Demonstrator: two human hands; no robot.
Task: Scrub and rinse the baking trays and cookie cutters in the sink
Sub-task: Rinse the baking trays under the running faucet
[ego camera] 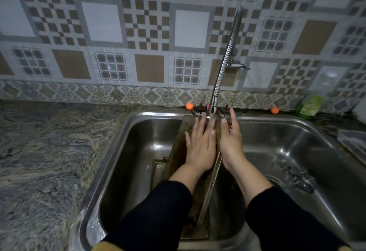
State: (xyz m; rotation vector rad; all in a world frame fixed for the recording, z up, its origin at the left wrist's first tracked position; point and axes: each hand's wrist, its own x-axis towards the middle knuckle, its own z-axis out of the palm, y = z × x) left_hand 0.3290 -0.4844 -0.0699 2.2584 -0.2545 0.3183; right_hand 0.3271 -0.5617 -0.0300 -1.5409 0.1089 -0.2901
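Note:
A brown-stained baking tray leans tilted in the steel sink, its top edge against the sink's back rim. My left hand lies flat on the tray's inner face, fingers straight, under the running water. My right hand holds the tray's right edge, thumb on the inside and fingers behind it. Water falls from the flexible tap onto the fingertips of my left hand. A second tray lies lower in the sink, partly hidden behind the first. No cookie cutters are visible.
Marbled stone counter stretches to the left. The sink's draining side on the right is wet. Two orange-knobbed tap valves sit behind the sink. A green packet stands at the back right by the tiled wall.

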